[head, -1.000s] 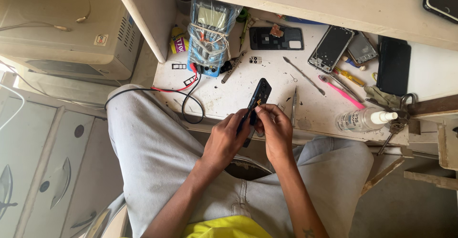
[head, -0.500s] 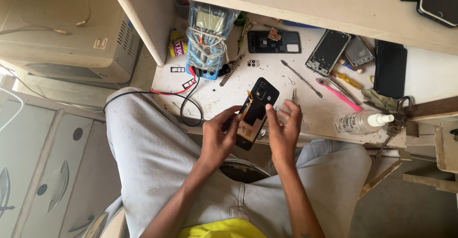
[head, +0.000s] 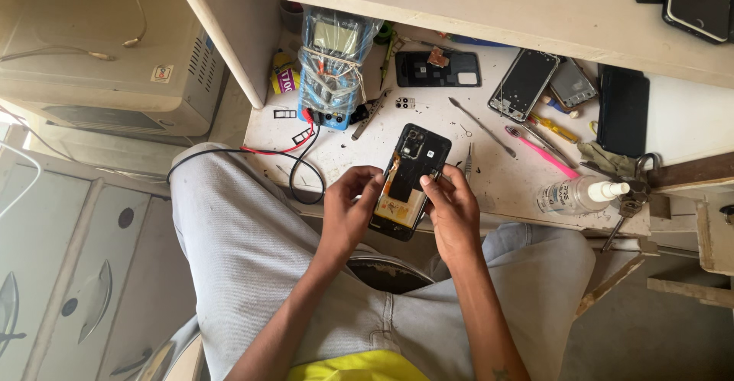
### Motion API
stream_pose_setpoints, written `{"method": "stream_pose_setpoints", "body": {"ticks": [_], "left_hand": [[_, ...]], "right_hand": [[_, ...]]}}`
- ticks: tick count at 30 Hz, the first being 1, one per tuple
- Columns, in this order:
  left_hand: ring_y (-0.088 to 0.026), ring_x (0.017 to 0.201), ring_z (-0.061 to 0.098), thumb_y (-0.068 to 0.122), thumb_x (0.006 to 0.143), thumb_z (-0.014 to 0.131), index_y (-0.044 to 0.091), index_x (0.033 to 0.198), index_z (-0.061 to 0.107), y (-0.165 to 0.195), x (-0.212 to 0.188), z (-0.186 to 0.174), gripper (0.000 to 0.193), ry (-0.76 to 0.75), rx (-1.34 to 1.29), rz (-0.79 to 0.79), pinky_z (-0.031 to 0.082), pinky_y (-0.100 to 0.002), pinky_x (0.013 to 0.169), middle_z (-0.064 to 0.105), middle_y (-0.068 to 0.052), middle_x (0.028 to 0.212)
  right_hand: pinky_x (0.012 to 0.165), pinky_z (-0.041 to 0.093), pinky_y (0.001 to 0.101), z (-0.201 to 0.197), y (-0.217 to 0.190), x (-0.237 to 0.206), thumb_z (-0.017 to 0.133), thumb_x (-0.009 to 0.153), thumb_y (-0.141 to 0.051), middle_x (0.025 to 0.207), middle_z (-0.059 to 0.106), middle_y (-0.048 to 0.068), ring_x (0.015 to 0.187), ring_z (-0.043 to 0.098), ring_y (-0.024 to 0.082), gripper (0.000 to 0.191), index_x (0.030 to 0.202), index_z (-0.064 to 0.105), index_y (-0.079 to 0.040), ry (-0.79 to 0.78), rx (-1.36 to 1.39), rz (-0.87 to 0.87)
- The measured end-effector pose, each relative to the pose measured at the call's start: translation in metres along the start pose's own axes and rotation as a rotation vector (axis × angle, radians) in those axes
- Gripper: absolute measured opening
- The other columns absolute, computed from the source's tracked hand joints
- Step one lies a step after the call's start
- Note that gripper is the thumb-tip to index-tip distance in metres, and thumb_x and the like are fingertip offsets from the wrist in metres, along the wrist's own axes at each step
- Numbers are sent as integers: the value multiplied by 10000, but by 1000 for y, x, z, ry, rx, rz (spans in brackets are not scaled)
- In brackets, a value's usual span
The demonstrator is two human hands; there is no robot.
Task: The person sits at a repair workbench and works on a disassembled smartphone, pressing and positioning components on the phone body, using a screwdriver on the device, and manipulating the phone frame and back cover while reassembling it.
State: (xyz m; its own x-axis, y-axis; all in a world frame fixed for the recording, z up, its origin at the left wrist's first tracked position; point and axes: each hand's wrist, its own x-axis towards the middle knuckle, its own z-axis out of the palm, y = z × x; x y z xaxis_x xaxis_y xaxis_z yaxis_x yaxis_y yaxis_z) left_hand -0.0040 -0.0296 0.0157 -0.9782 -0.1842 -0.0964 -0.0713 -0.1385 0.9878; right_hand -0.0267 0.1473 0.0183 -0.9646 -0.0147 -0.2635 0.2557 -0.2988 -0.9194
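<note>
Hands gripped an opened phone at frame centre, left hand and right hand clasping its edges; back cover off, innards bared, reassembly seemingly undone.

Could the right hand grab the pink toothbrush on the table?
Probably yes. The pink toothbrush lies in the open just beyond the right hand, nothing covering it. But that hand now grips the opened phone, so it would have to let go.

The opened phone sits between both hands, multimeter behind, bottle right.
</note>
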Motion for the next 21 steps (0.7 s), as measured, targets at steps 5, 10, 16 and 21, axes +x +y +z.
{"method": "stream_pose_setpoints", "body": {"ticks": [5, 10, 16, 21], "left_hand": [[-61, 728, 614, 248, 987, 663, -53, 1067, 749, -7, 4, -3, 323, 18, -10, -55, 516, -236, 654, 741, -57, 808], [-76, 726, 670, 244, 946, 689, -65, 1000, 751, -8, 7, -4, 320, 28, 120, 29, 545, -258, 673, 762, -75, 786], [-103, 654, 665, 227, 898, 692, -74, 953, 743, -2, 4, -4, 310, 57, 233, 0, 548, -287, 627, 755, -110, 735], [-115, 655, 692, 258, 906, 685, -68, 945, 746, 4, 6, -5, 333, 76, 271, 5, 554, -284, 635, 756, -109, 726]], "right_hand": [[831, 541, 289, 4, 4, 1, 649, 988, -87, 1110, 698, 37, 1008, 640, 91, 260, 1238, 592, -44, -59, 17, -4], [751, 502, 245, 4, 7, 1, 657, 989, -89, 1092, 712, 33, 958, 630, 70, 260, 1240, 602, -50, -93, 8, -5], [670, 448, 225, 4, 9, 0, 665, 989, -102, 1050, 707, 15, 878, 595, 44, 261, 1240, 608, -55, -83, -45, 3], [706, 478, 225, 6, 9, 1, 661, 995, -105, 1030, 701, 4, 885, 594, 44, 244, 1227, 602, -54, -97, -67, -9]]}}
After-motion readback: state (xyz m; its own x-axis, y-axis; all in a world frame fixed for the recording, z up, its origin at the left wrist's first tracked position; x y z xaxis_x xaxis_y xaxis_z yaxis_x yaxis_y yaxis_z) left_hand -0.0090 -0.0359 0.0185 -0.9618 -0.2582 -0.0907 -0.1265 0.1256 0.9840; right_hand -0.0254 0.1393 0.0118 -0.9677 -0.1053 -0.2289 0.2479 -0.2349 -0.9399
